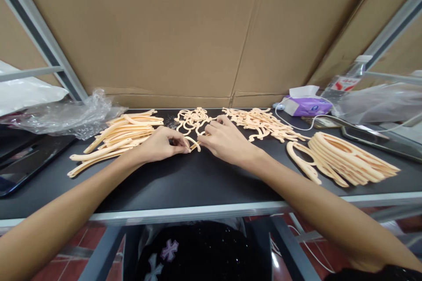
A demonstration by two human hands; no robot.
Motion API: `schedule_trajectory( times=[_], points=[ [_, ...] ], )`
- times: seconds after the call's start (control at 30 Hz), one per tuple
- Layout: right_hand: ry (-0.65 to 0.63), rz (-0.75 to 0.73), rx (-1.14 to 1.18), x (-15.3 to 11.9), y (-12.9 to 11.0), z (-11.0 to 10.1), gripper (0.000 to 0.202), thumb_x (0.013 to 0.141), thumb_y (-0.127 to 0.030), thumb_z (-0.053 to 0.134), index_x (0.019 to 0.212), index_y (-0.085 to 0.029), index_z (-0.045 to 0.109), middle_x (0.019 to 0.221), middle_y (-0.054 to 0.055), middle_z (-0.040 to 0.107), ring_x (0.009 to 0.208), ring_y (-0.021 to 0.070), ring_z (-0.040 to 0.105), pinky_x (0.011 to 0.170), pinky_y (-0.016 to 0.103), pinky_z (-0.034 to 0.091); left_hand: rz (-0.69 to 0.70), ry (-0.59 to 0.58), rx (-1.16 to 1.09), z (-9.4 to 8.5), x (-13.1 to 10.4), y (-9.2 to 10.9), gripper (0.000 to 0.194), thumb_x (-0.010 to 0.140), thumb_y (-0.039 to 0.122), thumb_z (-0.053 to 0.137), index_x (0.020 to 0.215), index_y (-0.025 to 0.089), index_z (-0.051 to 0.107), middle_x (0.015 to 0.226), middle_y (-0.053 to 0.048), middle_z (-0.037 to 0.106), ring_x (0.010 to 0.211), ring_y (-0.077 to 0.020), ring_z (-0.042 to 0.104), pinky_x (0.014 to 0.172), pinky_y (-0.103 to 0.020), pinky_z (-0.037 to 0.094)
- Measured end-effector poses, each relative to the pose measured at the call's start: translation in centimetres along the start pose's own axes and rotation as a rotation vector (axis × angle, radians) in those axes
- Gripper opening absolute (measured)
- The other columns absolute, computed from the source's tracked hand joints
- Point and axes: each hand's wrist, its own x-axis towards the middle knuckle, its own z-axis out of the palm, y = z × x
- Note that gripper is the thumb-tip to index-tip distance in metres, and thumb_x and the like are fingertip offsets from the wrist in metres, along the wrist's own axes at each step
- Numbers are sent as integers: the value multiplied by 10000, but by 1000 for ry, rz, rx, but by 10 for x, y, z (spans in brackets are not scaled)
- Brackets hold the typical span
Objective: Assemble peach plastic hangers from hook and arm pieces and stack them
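Note:
Between my hands is a small curved cream-coloured piece (194,144), above the dark tabletop. My left hand (166,144) pinches its left end between thumb and fingers. The fingers of my right hand (224,139) are closed at its right side; how they grip it is partly hidden. Just beyond my fingers lies a small heap of curly cream pieces (193,118). A stack of long, slightly bent cream strips (123,131) is beside my left hand. Past my right hand spreads a pile of short wavy cream pieces (263,123).
Looped cream pieces (349,158) stand in a row at the right. Behind them are a purple tissue pack (308,106), a white cable (308,128), a bottle (347,80) and a phone (385,140). Clear plastic wrap (82,116) and a dark tablet-like device (29,158) lie left. Cardboard (158,35) walls the back.

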Motion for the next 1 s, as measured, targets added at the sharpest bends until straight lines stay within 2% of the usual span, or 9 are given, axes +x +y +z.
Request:
schedule_trajectory(
  times=[0.17, 0.37, 0.57, 0.83, 1.0],
  points=[
    [-3, -40, -15, 0, 1, -2, 261, 965, -129, 465, 942, -169, 722, 939, 100, 688, 872, 200, 536, 888, 379, 218, 33, -38, 51, -2, 0, 0, 208, 800, 378, 705, 857, 200, 798, 792, -12, 778, 707, -154, 680, 681, -224, 496],
    [-3, -31, 0, 1, 1, -1, 282, 996, -179, 448, 958, -172, 727, 952, 95, 693, 867, 196, 536, 881, 375, 223, 78, -62, 178, -3, -1, -7, 197, 840, 335, 653, 898, 231, 810, 868, -13, 789, 742, -157, 691, 717, -228, 494],
    [-7, -18, 9, 1, -2, -4, 301, 995, -175, 435, 938, -161, 731, 960, 108, 700, 883, 205, 554, 874, 376, 232, 189, -37, 246, -2, -2, -5, 169, 813, 249, 636, 852, 214, 796, 788, -5, 767, 681, -132, 669, 678, -208, 474],
    [-26, -17, -21, 0, -2, -7, 334, 1000, -208, 421, 942, -158, 746, 958, 115, 707, 921, 228, 564, 891, 393, 242, 322, 42, 343, 2, -3, -3, 165, 836, 218, 606, 822, 213, 770, 747, -6, 748, 646, -119, 653, 689, -213, 472],
    [-54, -35, -15, -1, 2, -7, 334, 1001, -186, 419, 928, -158, 743, 941, 109, 703, 912, 214, 558, 893, 395, 232, 320, 113, 322, 7, -5, -6, 154, 835, 206, 623, 837, 194, 776, 733, -11, 740, 647, -124, 651, 674, -221, 469]
  ],
)
